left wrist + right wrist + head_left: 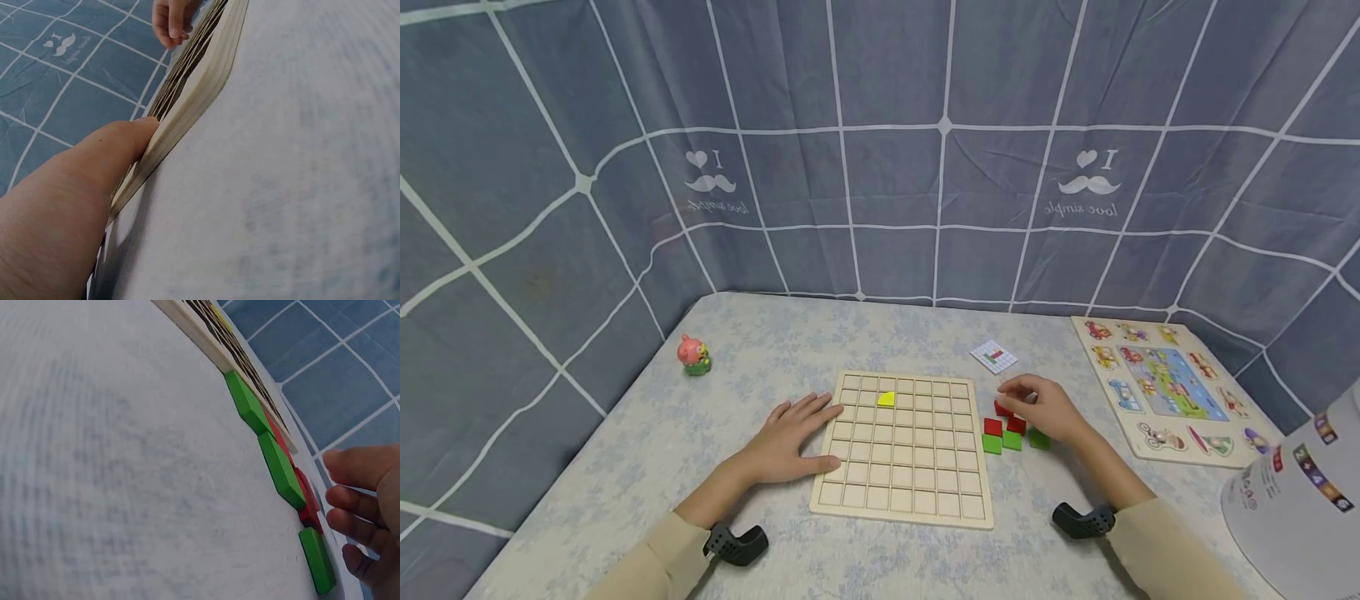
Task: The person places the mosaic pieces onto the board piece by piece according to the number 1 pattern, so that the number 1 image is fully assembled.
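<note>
A wooden grid board [902, 520] lies on the table with one yellow piece [886, 399] in a cell near its far side. My left hand [793, 443] rests spread along the board's left edge; in the left wrist view its thumb [128, 140] touches the rim. Beside the board's right edge lie red square tiles [992, 427] and green square tiles [992, 445]. Over the farthest red tile [1002, 409] hovers my right hand [1043, 408], fingers loosely bent. The right wrist view shows nothing between its thumb and fingers, close above the green tiles [281, 470].
A small patterned card [993, 357] lies beyond the tiles. Farther right are a wooden picture puzzle [1161, 425] and a white cylindrical container [1292, 500]. A pink and green figurine [693, 355] stands at the far left. Grid-patterned curtain [895, 175] encloses the table's back.
</note>
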Demonstrator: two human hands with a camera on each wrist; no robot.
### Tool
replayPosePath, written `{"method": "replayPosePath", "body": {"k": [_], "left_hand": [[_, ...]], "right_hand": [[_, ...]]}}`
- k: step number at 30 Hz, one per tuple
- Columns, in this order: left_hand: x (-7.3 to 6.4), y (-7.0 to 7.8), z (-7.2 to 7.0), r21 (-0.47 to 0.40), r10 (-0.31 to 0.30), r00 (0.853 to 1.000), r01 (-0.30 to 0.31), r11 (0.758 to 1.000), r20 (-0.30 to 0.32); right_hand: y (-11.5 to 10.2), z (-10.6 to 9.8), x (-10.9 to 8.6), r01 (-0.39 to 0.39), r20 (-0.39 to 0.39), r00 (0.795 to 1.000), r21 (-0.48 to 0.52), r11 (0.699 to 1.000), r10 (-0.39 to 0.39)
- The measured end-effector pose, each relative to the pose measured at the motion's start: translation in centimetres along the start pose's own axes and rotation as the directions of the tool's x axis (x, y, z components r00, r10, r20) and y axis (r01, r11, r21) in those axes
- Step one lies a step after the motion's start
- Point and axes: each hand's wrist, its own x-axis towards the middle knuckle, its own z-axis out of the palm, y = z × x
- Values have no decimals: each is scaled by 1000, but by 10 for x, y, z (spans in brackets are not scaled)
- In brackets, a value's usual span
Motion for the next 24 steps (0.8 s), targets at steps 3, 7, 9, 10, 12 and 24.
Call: {"method": "replayPosePath", "body": {"k": [3,7,9,10,12,24], "left_hand": [[0,0,0,-3,-1,1000,1,1000,0],[-1,0,0,-4,0,1000,0,1000,-1],[-1,0,-1,-8,-3,1000,3,1000,1],[-1,0,-1,-8,-4,1000,4,1000,2],[-1,0,-1,-8,-4,1000,4,1000,3],[-1,-3,1,-5,15,1000,-15,1000,-9]], "right_hand": [[3,0,-1,-3,7,1000,-10,1000,3],[7,1,-1,-6,34,999,-32,999,7],[9,2,0,-10,49,999,-41,999,12],[9,2,0,-11,55,998,-46,999,13],[10,2,0,-12,56,998,-51,999,15],[7,4,0,-33,43,998,-7,999,34]]}}
